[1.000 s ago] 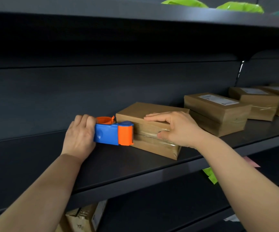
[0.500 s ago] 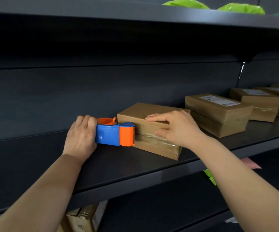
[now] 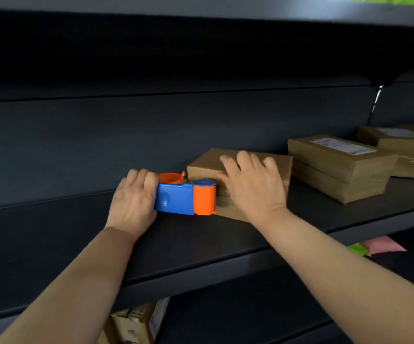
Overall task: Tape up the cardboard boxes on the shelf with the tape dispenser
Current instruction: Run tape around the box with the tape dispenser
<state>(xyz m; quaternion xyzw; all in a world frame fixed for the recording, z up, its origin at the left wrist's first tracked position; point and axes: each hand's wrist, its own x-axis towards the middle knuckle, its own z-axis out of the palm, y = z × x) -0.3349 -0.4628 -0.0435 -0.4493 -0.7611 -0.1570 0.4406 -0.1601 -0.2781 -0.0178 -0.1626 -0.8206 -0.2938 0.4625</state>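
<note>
On the dark shelf (image 3: 51,234), my left hand (image 3: 132,197) grips the tape dispenser (image 3: 184,197), long axis left-right, orange cutter end touching the box (image 3: 208,162). My right hand (image 3: 253,184) presses flat, fingers spread, over it. I judge I'm finishing a strip; next, tear the tape.

Dark grey metal shelving (image 3: 201,247) fills the view, its back panel (image 3: 151,135) made of long horizontal slats that run into deep shadow under the upper shelf (image 3: 201,13). A metal bracket (image 3: 376,100) catches a glint of light at the right (the only bright spot on the back wall). Below the front lip the lower bay (image 3: 250,316) is dim.
</note>
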